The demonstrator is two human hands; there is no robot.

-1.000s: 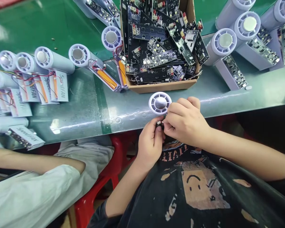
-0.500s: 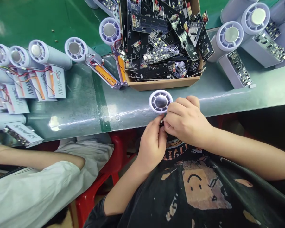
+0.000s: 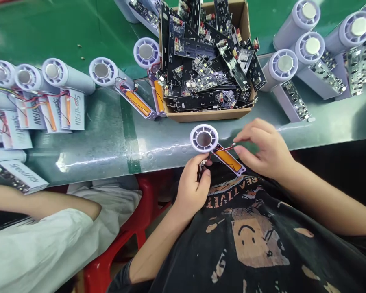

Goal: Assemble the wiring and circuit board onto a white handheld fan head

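Observation:
A lavender handheld fan (image 3: 204,138) stands in front of me, its round vented end up. Its opened handle shows an orange battery (image 3: 228,159) and thin wires, and points toward my shirt. My left hand (image 3: 195,179) is closed on a small dark circuit board (image 3: 201,170), with a pale connector at its top, just below the round end. Between thumb and forefinger, my right hand (image 3: 260,148) pinches a small white wire connector (image 3: 233,145) at the end of a red and dark lead, right of the fan. The board's lower part is hidden in my left hand.
A cardboard box (image 3: 210,116) heaped with black circuit boards stands behind the fan. More fans with orange batteries (image 3: 137,101) lie to its left, and fans with boards (image 3: 293,99) to its right. A co-worker's arm (image 3: 45,203) rests at lower left beside a red stool (image 3: 131,224).
My right hand has moved right, away from my left hand, drawing out a wire connector. The fan's battery and handle are now uncovered. The view has shifted slightly.

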